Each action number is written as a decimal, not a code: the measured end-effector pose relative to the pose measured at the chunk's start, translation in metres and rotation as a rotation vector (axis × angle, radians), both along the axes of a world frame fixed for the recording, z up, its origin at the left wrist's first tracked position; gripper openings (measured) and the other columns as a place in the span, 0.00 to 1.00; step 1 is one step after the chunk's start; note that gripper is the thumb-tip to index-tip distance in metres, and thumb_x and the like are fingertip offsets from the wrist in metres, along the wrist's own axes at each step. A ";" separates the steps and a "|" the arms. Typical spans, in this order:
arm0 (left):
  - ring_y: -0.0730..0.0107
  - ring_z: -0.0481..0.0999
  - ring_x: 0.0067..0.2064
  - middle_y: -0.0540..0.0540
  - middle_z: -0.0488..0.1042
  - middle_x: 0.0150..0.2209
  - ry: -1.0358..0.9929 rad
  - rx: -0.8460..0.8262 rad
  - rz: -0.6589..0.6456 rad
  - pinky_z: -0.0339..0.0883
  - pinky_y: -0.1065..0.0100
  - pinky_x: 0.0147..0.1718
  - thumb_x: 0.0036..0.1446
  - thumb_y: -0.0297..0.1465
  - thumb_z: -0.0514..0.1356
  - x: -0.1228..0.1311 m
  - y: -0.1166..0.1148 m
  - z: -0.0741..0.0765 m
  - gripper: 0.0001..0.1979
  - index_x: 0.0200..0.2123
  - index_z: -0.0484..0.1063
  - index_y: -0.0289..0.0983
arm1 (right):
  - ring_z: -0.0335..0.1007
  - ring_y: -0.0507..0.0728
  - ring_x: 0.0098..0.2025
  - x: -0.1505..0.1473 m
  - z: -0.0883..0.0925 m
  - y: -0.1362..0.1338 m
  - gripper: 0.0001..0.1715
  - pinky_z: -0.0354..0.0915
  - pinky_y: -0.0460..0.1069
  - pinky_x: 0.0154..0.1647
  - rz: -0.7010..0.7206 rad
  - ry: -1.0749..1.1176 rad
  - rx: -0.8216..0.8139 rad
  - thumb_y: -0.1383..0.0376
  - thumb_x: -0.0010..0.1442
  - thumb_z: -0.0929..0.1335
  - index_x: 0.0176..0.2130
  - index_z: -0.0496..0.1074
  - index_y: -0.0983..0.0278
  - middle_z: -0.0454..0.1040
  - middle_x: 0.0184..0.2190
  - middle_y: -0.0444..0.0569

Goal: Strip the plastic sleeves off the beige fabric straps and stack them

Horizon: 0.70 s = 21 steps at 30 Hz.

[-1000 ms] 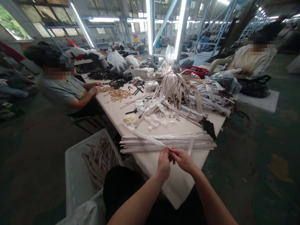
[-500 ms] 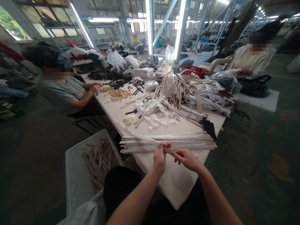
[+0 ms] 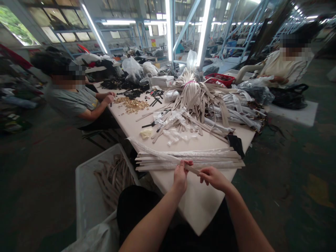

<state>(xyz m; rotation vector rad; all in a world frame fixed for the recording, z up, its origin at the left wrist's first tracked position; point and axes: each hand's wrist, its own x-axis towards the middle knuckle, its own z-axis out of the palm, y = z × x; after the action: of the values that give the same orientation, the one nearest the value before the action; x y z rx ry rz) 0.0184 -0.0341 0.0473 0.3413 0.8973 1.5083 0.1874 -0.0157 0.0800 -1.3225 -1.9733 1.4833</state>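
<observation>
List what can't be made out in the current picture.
All in the head view:
Held strip: its near end is hidden by the right hand, another stretch by the left hand.
Tub: floor covered by heaped strips.
Gold pieces: too small to tell exact shapes.
Forearms: cut off by the bottom edge.

Strip (image 3: 163, 155) (right tip) hidden.

Under the strap (image 3: 157, 152) we hold, a row of straps (image 3: 215, 161) spans the near corner of our table (image 3: 202, 206). Behind sits a tied strap bundle (image 3: 193, 92), a basket (image 3: 222, 79) at its back right, metal pieces (image 3: 133, 105) by the left edge. Left of the corner stands a tub (image 3: 81, 199).
</observation>
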 end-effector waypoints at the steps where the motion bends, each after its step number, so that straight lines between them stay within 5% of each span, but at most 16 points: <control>1: 0.60 0.78 0.43 0.38 0.79 0.40 -0.003 0.000 -0.021 0.66 0.57 0.49 0.57 0.45 0.64 0.002 -0.001 -0.001 0.18 0.34 0.74 0.33 | 0.66 0.52 0.19 -0.002 0.000 0.000 0.23 0.60 0.45 0.21 -0.012 0.005 0.009 0.55 0.65 0.65 0.27 0.78 0.66 0.75 0.20 0.47; 5: 0.60 0.78 0.40 0.36 0.78 0.41 -0.011 -0.014 -0.093 0.68 0.58 0.44 0.58 0.46 0.63 0.014 -0.005 -0.007 0.19 0.34 0.74 0.33 | 0.68 0.52 0.20 -0.009 0.002 0.001 0.23 0.60 0.45 0.22 -0.024 0.059 0.002 0.53 0.65 0.64 0.30 0.79 0.66 0.77 0.24 0.49; 10: 0.61 0.77 0.44 0.38 0.78 0.40 0.015 0.005 -0.031 0.67 0.59 0.48 0.57 0.45 0.63 0.010 0.000 -0.004 0.19 0.35 0.75 0.32 | 0.66 0.52 0.20 0.006 0.003 0.002 0.23 0.61 0.45 0.23 -0.017 0.007 -0.004 0.53 0.63 0.66 0.28 0.79 0.67 0.73 0.20 0.47; 16: 0.72 0.69 0.26 0.47 0.71 0.25 -0.027 -0.061 -0.110 0.63 0.69 0.26 0.54 0.47 0.65 0.030 -0.005 -0.011 0.21 0.30 0.70 0.32 | 0.63 0.51 0.20 -0.006 0.000 0.004 0.23 0.59 0.45 0.22 -0.084 0.154 -0.037 0.51 0.63 0.66 0.34 0.79 0.66 0.75 0.23 0.48; 21: 0.71 0.68 0.24 0.49 0.69 0.23 -0.074 -0.054 -0.173 0.64 0.66 0.26 0.55 0.46 0.65 0.040 -0.008 -0.013 0.21 0.34 0.71 0.32 | 0.64 0.51 0.23 -0.017 -0.007 0.004 0.23 0.58 0.45 0.22 -0.149 0.295 -0.120 0.51 0.60 0.68 0.44 0.77 0.67 0.75 0.26 0.48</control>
<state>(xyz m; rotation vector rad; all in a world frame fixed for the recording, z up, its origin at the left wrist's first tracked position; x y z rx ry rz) 0.0586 -0.0422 0.0339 0.3130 0.8270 1.3265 0.1709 -0.0115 0.0731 -1.1875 -1.5906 1.6385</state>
